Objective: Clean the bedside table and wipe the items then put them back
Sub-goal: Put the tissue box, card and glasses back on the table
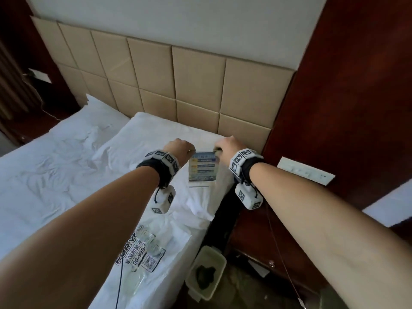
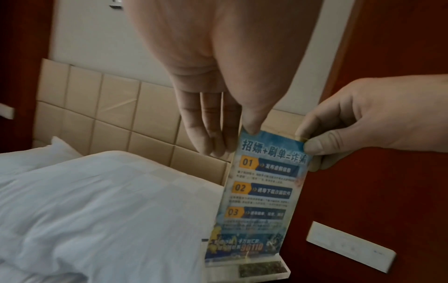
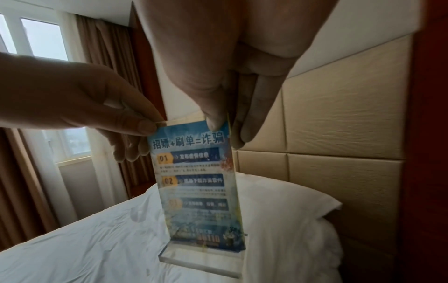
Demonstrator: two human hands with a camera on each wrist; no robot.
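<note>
Both hands, left [image 1: 179, 146] and right [image 1: 225, 144], are pinching the sign [image 1: 203, 167] by its top corners, at twelve o'clock; stiff, slick acrylic, probably light, better gripped by its edges.

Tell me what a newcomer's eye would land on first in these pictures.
First, the clear acrylic sign stand with its blue printed notice, held upright over the white pillow: the left hand pinches one top corner and the right hand the other. Next, the tan padded headboard behind it. Then the small bin on the floor between the bed and the dark wooden bedside table.
</note>
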